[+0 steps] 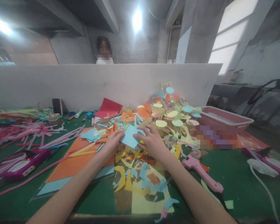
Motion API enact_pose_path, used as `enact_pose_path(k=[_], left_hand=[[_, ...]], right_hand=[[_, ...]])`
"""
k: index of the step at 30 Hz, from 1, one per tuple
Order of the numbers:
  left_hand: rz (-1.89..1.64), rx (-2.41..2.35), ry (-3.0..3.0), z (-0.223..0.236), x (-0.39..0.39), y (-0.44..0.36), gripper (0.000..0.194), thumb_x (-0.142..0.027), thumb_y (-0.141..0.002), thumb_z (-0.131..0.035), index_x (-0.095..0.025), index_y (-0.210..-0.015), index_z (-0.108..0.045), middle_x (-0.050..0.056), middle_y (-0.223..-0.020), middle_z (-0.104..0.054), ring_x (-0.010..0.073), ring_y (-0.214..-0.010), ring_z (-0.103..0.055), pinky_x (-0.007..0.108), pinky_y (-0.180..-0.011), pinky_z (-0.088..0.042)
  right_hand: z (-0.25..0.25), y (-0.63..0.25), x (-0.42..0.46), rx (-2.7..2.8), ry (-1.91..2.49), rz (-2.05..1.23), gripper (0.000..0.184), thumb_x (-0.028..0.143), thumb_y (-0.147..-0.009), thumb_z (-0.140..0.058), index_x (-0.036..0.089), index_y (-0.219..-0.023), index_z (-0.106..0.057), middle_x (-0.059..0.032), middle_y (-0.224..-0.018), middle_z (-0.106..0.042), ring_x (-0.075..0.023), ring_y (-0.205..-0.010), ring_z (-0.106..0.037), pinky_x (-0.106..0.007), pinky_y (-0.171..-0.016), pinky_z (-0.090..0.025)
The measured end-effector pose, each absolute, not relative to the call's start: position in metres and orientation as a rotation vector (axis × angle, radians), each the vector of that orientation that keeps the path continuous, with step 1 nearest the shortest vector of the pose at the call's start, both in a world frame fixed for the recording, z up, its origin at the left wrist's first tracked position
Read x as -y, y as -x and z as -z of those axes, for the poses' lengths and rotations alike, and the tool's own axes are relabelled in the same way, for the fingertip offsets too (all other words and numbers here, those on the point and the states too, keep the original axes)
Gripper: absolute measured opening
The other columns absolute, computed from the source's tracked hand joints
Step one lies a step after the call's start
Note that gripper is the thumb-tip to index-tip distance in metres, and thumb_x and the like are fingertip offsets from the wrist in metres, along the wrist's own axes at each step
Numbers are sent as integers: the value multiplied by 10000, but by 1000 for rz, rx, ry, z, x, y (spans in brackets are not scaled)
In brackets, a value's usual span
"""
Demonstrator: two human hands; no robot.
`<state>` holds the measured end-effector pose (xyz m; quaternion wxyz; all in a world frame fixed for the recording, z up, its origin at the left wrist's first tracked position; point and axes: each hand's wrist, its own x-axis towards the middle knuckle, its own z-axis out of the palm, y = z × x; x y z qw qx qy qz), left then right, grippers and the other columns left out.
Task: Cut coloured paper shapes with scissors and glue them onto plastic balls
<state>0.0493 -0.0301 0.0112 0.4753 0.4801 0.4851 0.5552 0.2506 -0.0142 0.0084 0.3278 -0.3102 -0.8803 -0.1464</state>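
Both my hands hold one light blue piece of paper (130, 137) above a heap of coloured paper scraps (140, 169) on the green table (233, 174). My left hand (113, 142) pinches its left edge with closed fingers. My right hand (150, 140) grips its right edge, fingers curled over it. A large orange sheet (72, 163) lies under my left forearm. A pink glue gun (202, 174) rests just right of my right wrist.
A pile of clear cups with round coloured paper lids (172, 113) stands behind my hands. A pink tub (224, 119) is at the right, coloured strips (21, 130) at the left. A white partition (95, 82) crosses the back, with a person (104, 51) behind it.
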Motion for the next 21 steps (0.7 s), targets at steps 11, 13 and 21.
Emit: enact_pose_path(k=[11, 13, 21], left_hand=[[-1303, -1114, -1047, -12, 35, -54, 348, -233, -716, -677, -198, -1037, -546, 52, -926, -695, 194, -815, -693, 282, -705, -519], [-1300, -1121, -1073, -10, 32, -52, 377, -189, -682, -676, -185, -1040, -561, 70, -1000, -697, 207, -884, -687, 286, -731, -525], [-1260, -1336, -1503, -2, 29, -46, 398, -358, -779, -609, -197, -1143, -613, 81, -1158, -677, 234, -1003, -652, 346, -847, -508]], right_hand=[[3, -246, 5, 2226, 804, 395, 199, 258, -930, -559, 281, -1018, -736, -45, -1249, -615, -290, -1128, -452, -439, -946, -420], [3, -245, 5, 2210, 816, 368, 199, 280, -935, -550, 272, -989, -742, -45, -1244, -618, -294, -1131, -454, -442, -955, -418], [0, -244, 7, 2245, 860, 162, 158, 268, -930, -574, 221, -916, -724, -58, -1090, -667, -248, -1027, -494, -406, -931, -421]])
